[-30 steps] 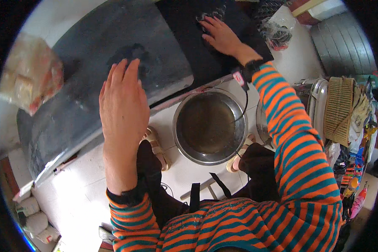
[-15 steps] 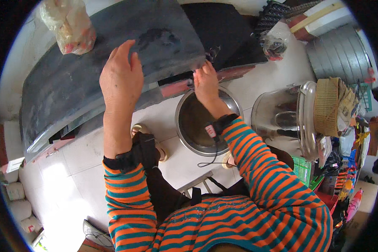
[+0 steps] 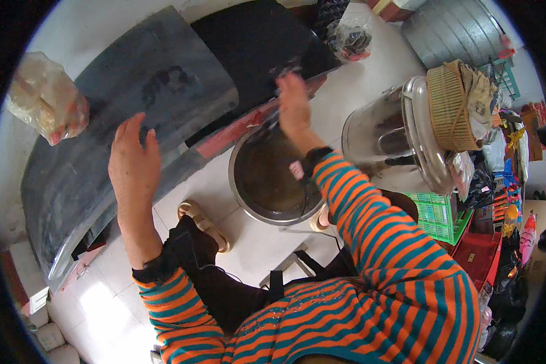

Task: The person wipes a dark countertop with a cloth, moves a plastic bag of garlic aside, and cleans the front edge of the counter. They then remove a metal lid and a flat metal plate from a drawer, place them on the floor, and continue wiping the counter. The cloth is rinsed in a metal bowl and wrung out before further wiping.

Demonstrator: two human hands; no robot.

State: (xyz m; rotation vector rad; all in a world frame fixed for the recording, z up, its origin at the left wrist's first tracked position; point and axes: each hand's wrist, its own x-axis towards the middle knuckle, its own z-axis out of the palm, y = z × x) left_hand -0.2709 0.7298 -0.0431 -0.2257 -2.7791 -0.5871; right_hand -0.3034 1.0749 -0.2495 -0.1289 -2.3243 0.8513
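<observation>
My left hand (image 3: 133, 162) hovers over the near part of a curved, grey-topped surface (image 3: 133, 79), fingers stretched and thumb apart, holding nothing. Dark wet-looking smudges mark that surface. My right hand (image 3: 295, 108) is raised beyond the far rim of a round metal basin (image 3: 236, 197) holding murky liquid, near the edge of a glossy black panel (image 3: 242, 42). Motion smears its fingertips, and a small dark thing (image 3: 287, 68) shows beside them; whether it is held is unclear. A small pinkish tag (image 3: 296, 170) hangs by my right wrist.
A clear plastic bag (image 3: 48, 100) sits on the surface's left end. Right of the basin are a large lidded metal pot (image 3: 376, 130), a woven basket (image 3: 450, 109) and a green crate (image 3: 434, 212). A bagged dark item (image 3: 350, 41) and a ribbed metal tub (image 3: 452, 30) stand farther back.
The view has shifted, so the surface and basin sit farther left. My right hand has come away from the grey surface's right corner, over toward the black panel. My left hand stays open.
</observation>
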